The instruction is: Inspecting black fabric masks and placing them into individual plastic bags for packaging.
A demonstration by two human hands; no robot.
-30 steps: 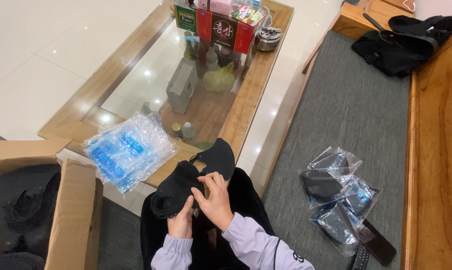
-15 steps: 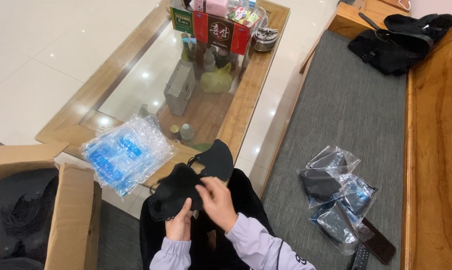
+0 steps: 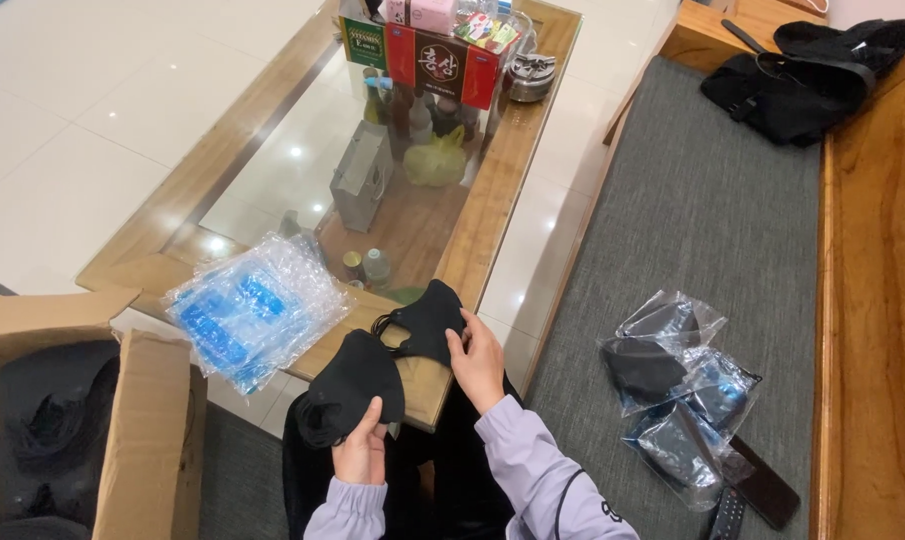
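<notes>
Pale floor tiles lie beyond a glass-topped wooden coffee table ahead of both hands. Grey bench cushion spreads right of them, an open cardboard box left. Clear plastic bags lie just left. Left hand and right hand each pinch a black mask.

A glossy white tile floor reflects ceiling lights, a glass-topped wooden table stands beside a grey-cushioned wooden bench.
</notes>
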